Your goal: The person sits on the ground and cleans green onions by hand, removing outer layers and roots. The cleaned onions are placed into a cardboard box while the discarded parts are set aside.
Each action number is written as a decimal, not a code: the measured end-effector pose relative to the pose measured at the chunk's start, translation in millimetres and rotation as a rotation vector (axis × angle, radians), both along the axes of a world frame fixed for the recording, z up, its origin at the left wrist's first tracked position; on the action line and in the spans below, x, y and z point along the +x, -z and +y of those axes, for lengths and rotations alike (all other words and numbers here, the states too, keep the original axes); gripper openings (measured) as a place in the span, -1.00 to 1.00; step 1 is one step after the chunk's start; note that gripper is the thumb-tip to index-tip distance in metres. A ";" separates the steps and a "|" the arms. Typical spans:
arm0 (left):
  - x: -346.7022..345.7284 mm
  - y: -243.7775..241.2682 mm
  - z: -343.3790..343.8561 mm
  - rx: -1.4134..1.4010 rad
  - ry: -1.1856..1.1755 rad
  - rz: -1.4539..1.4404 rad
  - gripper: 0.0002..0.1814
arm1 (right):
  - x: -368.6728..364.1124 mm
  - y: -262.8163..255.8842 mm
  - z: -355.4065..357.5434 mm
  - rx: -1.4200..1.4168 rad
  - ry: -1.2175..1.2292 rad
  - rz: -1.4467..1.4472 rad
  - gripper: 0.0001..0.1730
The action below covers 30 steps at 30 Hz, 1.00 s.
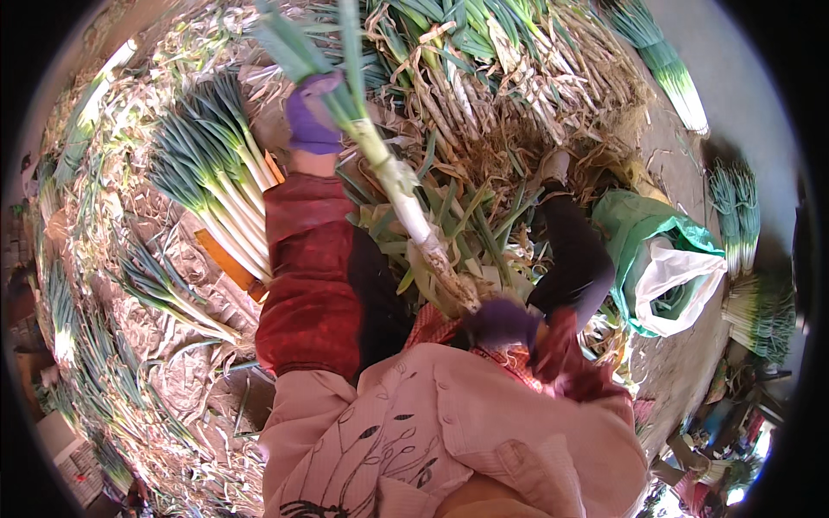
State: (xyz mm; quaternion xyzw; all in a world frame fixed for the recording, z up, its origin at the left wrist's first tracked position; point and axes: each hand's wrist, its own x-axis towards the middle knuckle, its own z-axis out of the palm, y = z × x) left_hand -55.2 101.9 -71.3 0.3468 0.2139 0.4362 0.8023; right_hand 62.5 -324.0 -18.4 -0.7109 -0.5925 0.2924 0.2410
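Observation:
A long green onion (405,194) slants across the view in front of my body. My left hand (314,113), in a purple glove, is closed around its green leaves near the top. Brown, soil-stained outer skin covers its lower end. At that root end is my right hand (502,324), also in a purple glove and blurred; its fingers seem closed on the root end, though they are partly hidden. Loose leaves and peeled skins (479,220) lie beneath the onion, between my legs. Cleaned green onions (220,175) rest in a row left of my left forearm.
Unpeeled green onions with dry roots (492,84) are heaped ahead. An orange holder (223,259) sits under the cleaned row. On the right stands a green sack with a white lining (667,265). Tied bundles (735,207) lie along the right side. Husk litter (194,472) covers the left floor.

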 end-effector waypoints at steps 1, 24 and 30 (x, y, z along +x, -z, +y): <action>4.0 -4.9 1.1 -0.065 0.116 0.041 -0.79 | 7.6 14.9 -18.0 0.001 -0.111 -0.066 -0.82; 60.1 -74.4 -123.5 0.023 0.219 0.107 -0.52 | 77.4 -25.9 176.9 -0.021 -0.071 0.878 -0.64; 60.6 -70.2 -126.4 0.008 0.173 0.050 -0.55 | 69.8 -36.2 172.9 0.324 -0.309 0.419 -0.69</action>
